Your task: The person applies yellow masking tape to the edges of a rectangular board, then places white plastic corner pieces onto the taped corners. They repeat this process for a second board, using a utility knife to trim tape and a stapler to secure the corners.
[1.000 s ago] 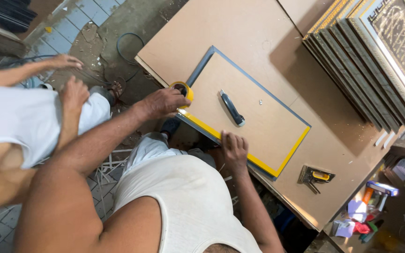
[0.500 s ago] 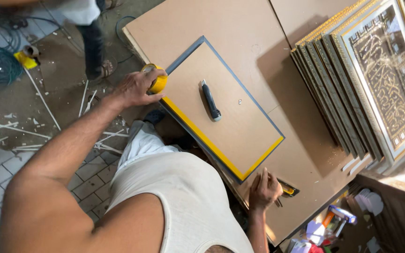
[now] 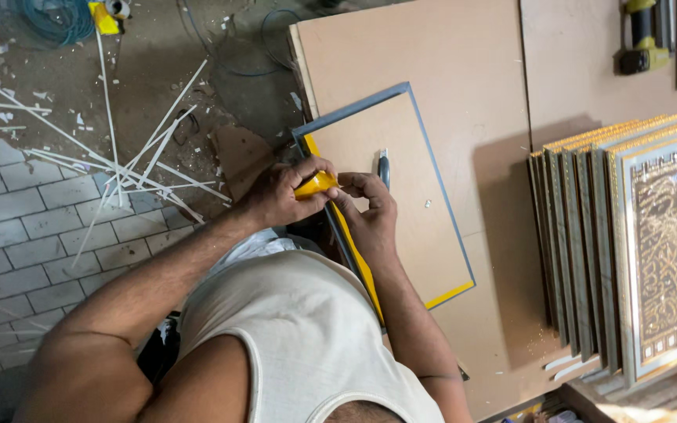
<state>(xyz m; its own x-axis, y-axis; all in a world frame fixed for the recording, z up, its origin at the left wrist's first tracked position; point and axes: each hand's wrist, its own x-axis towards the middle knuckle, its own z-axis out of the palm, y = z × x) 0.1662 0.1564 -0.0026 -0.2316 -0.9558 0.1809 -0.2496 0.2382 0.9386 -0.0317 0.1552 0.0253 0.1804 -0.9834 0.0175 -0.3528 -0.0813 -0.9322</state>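
Left hand (image 3: 280,196) grips the yellow tape roll (image 3: 315,185), right hand (image 3: 370,215) pinches its end at the grey-framed brown backing board (image 3: 401,196); I'd keep tension low, flat along the edge.

The person wears a sleeveless, off-white ribbed cotton vest with a scooped neckline and wide armholes, its fabric creased across the chest. Both arms are bare from shoulder to wrist, without sleeves. The left hand (image 3: 280,196) and right hand (image 3: 370,215) carry no gloves, rings or watch.
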